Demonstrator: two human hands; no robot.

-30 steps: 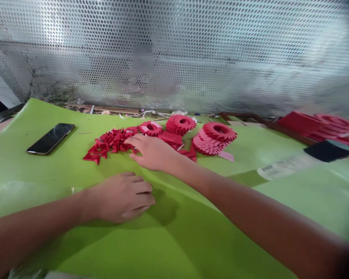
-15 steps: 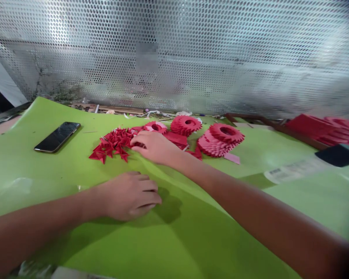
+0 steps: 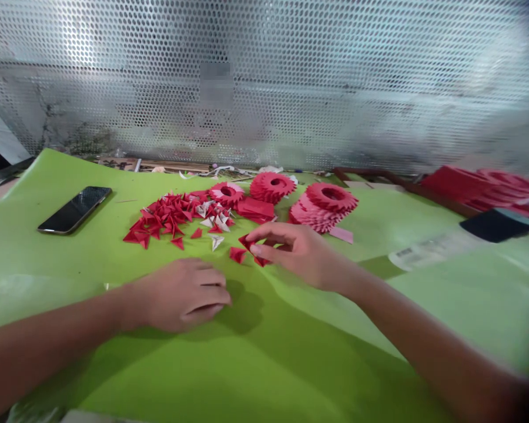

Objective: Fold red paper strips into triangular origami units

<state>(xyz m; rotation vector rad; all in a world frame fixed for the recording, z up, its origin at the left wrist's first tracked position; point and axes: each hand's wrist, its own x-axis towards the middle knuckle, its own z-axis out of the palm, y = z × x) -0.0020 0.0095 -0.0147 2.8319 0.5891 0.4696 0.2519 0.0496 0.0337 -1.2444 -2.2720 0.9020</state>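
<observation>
My right hand point(image 3: 295, 251) hovers low over the green sheet point(image 3: 264, 352), fingers pinched on small red folded paper triangles point(image 3: 247, 249). A loose pile of red and white folded triangles point(image 3: 171, 217) lies just beyond it to the left. My left hand point(image 3: 180, 296) rests on the sheet near me, fingers curled under, and I cannot see anything in them. Several red ring-shaped paper assemblies point(image 3: 326, 205) stand behind the pile.
A black phone point(image 3: 74, 210) lies at the far left of the sheet. A dark flat object point(image 3: 498, 225) and a clear plastic strip lie at the right, with more red paper pieces point(image 3: 489, 188) beyond. A perforated metal screen point(image 3: 264, 82) closes off the back.
My right hand has drawn back from the pile toward me, dragging a few triangles with it and baring white ones. My left hand has stayed put.
</observation>
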